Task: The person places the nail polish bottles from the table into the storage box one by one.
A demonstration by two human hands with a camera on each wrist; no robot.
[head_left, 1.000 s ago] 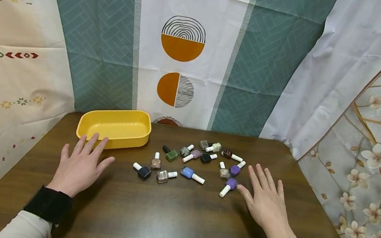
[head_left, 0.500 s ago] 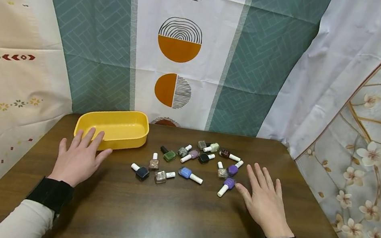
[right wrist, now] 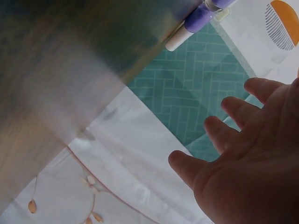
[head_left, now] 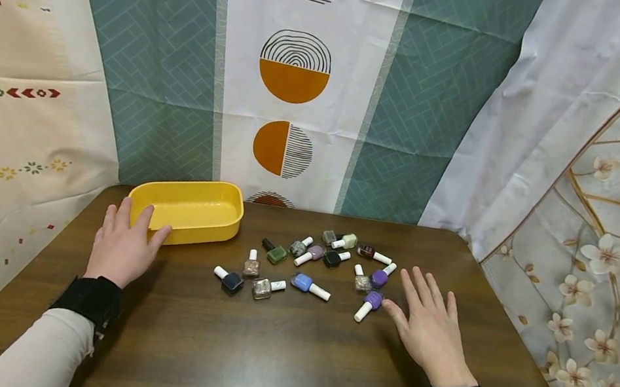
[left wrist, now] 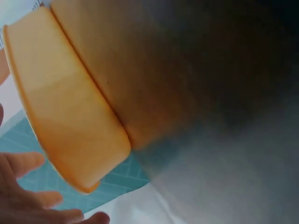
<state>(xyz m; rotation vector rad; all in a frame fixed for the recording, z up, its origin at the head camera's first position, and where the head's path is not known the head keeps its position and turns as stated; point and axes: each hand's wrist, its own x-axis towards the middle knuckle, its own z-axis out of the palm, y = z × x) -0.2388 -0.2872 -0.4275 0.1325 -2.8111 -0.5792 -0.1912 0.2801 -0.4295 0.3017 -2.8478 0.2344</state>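
My left hand (head_left: 122,246), fingers spread, hovers at the near left corner of a yellow tub (head_left: 209,232). In the left wrist view its fingers reach toward the rim of the tub (left wrist: 70,102). To the right, my right hand (head_left: 433,330) is held palm down with straight fingers and holds nothing. Just left of its thumb lies a purple nail polish bottle (head_left: 370,302) with a white cap, also seen as a purple bottle (right wrist: 198,18) in the right wrist view. Close by are another purple bottle (head_left: 380,277) and a glitter one (head_left: 361,283).
Several more nail polish bottles lie scattered mid-table, among them a blue one (head_left: 303,282), a dark navy one (head_left: 232,283), a green one (head_left: 276,254) and a dark red one (head_left: 366,251). Patterned curtains (head_left: 429,104) hang behind the brown table (head_left: 274,360) and along its sides.
My left hand has shifted slightly left and forward to the tub's near left corner, its fingers a little closer together. My right hand and the bottles stay put; the head view moves slightly.
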